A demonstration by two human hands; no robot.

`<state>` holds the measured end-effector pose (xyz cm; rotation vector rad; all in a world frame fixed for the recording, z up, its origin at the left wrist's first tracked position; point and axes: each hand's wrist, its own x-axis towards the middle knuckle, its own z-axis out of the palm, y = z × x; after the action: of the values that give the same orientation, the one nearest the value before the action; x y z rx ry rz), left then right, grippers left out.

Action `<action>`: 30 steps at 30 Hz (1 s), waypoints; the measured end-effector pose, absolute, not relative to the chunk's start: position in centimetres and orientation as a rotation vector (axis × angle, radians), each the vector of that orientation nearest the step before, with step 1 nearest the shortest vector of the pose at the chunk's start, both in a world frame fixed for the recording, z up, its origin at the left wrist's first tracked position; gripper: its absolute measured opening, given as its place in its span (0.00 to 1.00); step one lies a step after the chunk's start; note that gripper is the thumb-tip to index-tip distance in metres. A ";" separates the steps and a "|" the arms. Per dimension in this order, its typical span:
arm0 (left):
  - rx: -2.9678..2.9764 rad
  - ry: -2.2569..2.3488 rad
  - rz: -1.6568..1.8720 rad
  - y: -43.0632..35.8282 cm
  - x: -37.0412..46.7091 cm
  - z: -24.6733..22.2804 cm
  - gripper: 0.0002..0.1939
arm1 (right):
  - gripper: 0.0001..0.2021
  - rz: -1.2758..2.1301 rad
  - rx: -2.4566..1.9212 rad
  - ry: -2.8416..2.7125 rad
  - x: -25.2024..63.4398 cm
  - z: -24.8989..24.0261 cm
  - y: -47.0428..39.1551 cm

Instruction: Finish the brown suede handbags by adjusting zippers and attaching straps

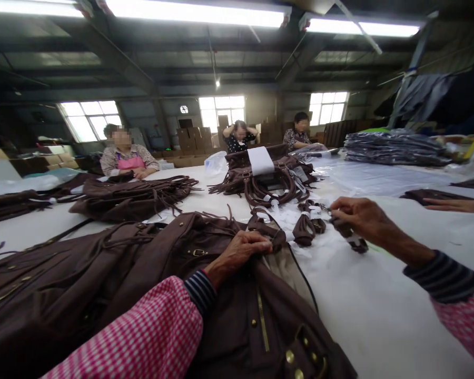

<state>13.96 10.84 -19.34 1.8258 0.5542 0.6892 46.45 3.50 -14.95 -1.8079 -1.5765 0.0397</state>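
Observation:
A dark brown leather bag (225,310) with brass studs and a short zip lies in front of me, its pale lining showing along the right side. My left hand (240,250) is closed on the bag's upper edge, near a strap loop. Off to the right, my right hand (365,223) pinches the metal clip end of a rolled brown strap (355,242), which hangs just over the white table (363,321). Between my hands, more bundled brown straps (304,229) lie on white wrapping.
Behind are a fringed bag (130,197) on the left and stacked bags with handles (268,171) in the middle. Plastic-wrapped goods (395,147) are piled at the far right. Another person's hand (458,205) reaches in at the right edge. Several people sit across the table.

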 end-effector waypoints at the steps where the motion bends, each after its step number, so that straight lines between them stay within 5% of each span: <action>1: 1.821 0.547 0.693 10.9 14.0 -19.4 0.15 | 0.06 -0.107 -1.926 -1.589 47.4 -14.2 4.0; 7: 1.852 0.550 0.735 10.9 14.0 -19.8 0.14 | 0.10 -0.414 -2.035 -1.791 47.1 -13.5 6.1; 9: 1.849 0.549 0.740 10.7 14.0 -19.8 0.15 | 0.10 -0.224 -1.840 -1.810 44.5 -14.8 5.7; 15: 1.882 0.519 0.728 10.4 14.0 -19.7 0.15 | 0.17 1.105 -1.247 -1.180 35.8 -17.6 3.9; 30: 1.898 0.506 0.733 10.5 14.1 -20.1 0.15 | 0.14 1.282 -0.917 -0.835 33.9 -17.8 4.5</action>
<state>14.13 10.49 -20.13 1.8975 0.5063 0.7332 33.89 4.45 -17.83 -0.9172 -0.8347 1.2822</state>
